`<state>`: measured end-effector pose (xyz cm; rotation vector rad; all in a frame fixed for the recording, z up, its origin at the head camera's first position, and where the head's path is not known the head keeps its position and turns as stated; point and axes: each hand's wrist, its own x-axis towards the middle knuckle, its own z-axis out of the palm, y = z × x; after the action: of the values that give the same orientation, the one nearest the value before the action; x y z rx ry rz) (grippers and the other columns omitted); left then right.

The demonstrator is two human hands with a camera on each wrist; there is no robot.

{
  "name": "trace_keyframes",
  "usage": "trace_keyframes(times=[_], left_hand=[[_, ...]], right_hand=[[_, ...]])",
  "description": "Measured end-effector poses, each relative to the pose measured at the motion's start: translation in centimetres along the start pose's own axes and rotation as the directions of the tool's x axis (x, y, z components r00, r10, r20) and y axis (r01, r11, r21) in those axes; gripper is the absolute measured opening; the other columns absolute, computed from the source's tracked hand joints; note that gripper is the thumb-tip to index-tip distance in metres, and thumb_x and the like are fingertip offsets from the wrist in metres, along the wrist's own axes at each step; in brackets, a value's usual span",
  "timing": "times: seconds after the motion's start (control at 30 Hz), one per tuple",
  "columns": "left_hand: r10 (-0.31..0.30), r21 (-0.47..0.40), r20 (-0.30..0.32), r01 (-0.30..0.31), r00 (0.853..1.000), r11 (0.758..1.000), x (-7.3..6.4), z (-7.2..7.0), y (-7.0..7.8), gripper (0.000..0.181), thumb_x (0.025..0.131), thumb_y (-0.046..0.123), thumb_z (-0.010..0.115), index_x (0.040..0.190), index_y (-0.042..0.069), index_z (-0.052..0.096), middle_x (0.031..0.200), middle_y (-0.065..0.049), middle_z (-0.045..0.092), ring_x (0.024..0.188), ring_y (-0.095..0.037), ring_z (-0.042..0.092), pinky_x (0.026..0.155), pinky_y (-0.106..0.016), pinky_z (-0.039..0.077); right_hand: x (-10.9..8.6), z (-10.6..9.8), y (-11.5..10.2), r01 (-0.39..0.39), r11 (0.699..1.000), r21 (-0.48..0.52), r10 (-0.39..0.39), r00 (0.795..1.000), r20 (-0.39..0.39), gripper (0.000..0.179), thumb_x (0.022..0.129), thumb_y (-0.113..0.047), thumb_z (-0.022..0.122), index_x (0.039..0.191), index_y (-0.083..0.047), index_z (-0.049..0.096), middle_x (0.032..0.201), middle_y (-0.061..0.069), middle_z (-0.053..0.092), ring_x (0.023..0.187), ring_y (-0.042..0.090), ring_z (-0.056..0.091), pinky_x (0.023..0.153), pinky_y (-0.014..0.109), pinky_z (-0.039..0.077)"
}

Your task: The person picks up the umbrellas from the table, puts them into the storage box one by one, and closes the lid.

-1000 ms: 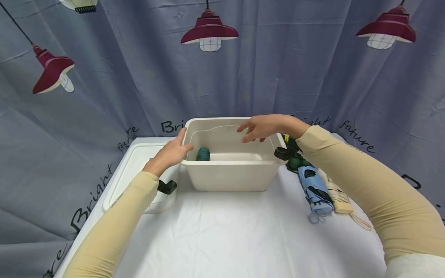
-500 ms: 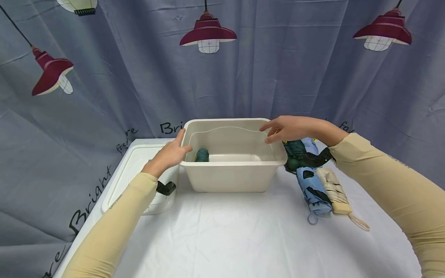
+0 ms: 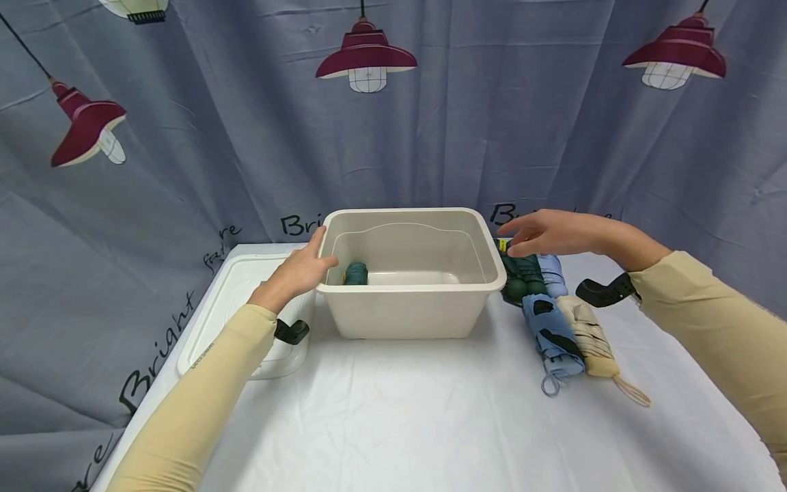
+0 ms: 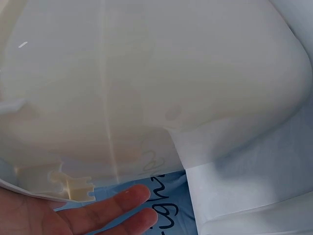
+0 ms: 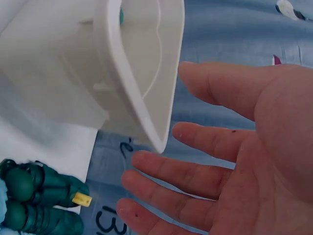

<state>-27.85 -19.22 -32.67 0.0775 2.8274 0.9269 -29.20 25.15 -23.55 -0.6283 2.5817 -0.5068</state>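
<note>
We rest a spread left hand [image 3: 296, 275] on the tub [image 3: 408, 313] at nine o'clock while our right hand [image 3: 556, 232] hangs, also spread, near green bundles [image 3: 516, 273] at three o'clock.

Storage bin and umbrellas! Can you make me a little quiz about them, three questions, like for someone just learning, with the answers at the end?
1. Which hand has its thumb over the rim of the white storage bin?
2. True or false: the white lid is off the bin.
3. Fill in the colour: right beside the light blue folded umbrella with black patches, near the front of the pile, lies a ____ umbrella.

Key:
1. The left hand.
2. True; it lies on the table.
3. Cream.
</note>
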Motion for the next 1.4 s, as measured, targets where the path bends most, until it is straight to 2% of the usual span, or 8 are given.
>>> trace_keyframes(times=[0.43, 0.67, 0.9, 1.13, 1.4], left_hand=[[0.011, -0.019, -0.006, -0.011, 1.000, 1.000, -0.1, 0.0, -0.4, 0.082, 0.098, 0.045, 0.041, 0.162, 0.034, -0.010, 0.165, -0.021, 0.022, 0.150, -0.041, 0.028, 0.116, -0.063, 0.027], [0.019, -0.020, -0.010, -0.019, 1.000, 1.000, 0.1, 0.0, -0.4, 0.081, 0.098, 0.045, 0.040, 0.162, 0.035, -0.010, 0.166, -0.019, 0.022, 0.150, -0.041, 0.028, 0.116, -0.063, 0.027], [0.017, -0.020, -0.010, -0.017, 1.000, 1.000, 0.0, 0.1, -0.3, 0.081, 0.098, 0.045, 0.041, 0.162, 0.035, -0.009, 0.166, -0.020, 0.022, 0.150, -0.041, 0.028, 0.116, -0.063, 0.027], [0.017, -0.016, -0.016, -0.018, 1.000, 1.000, 0.0, 0.2, -0.2, 0.081, 0.098, 0.045, 0.041, 0.162, 0.034, -0.008, 0.165, -0.020, 0.023, 0.149, -0.041, 0.029, 0.116, -0.063, 0.027], [0.018, -0.015, -0.022, -0.018, 1.000, 1.000, -0.1, 0.2, -0.2, 0.081, 0.097, 0.046, 0.040, 0.162, 0.035, -0.007, 0.165, -0.020, 0.024, 0.149, -0.041, 0.029, 0.116, -0.063, 0.027]], right_hand=[[-1.2, 1.5, 3.4, -0.060, 0.998, 0.010, 0.060, 0.998, 0.016, 0.069, 0.098, -0.043, 0.063, 0.151, -0.003, 0.042, 0.142, 0.030, 0.053, 0.121, 0.041, 0.060, 0.090, 0.056, 0.054], [-1.3, 2.8, 5.3, -0.086, 0.996, 0.016, 0.085, 0.995, 0.045, 0.071, 0.097, -0.042, 0.064, 0.151, -0.002, 0.041, 0.139, 0.029, 0.055, 0.116, 0.034, 0.063, 0.086, 0.049, 0.056], [-1.2, 4.2, 6.9, -0.120, 0.992, 0.040, 0.117, 0.990, 0.078, 0.077, 0.094, -0.044, 0.067, 0.151, 0.000, 0.040, 0.138, 0.030, 0.055, 0.119, 0.038, 0.060, 0.086, 0.050, 0.056], [-1.0, 5.2, 8.1, -0.150, 0.987, 0.055, 0.144, 0.985, 0.097, 0.081, 0.093, -0.041, 0.070, 0.151, 0.005, 0.037, 0.140, 0.036, 0.051, 0.124, 0.046, 0.055, 0.087, 0.049, 0.057], [-0.7, 6.5, 9.7, -0.177, 0.981, 0.086, 0.167, 0.979, 0.114, 0.074, 0.096, -0.030, 0.068, 0.150, 0.009, 0.036, 0.140, 0.039, 0.047, 0.110, 0.032, 0.061, 0.078, 0.041, 0.058]])
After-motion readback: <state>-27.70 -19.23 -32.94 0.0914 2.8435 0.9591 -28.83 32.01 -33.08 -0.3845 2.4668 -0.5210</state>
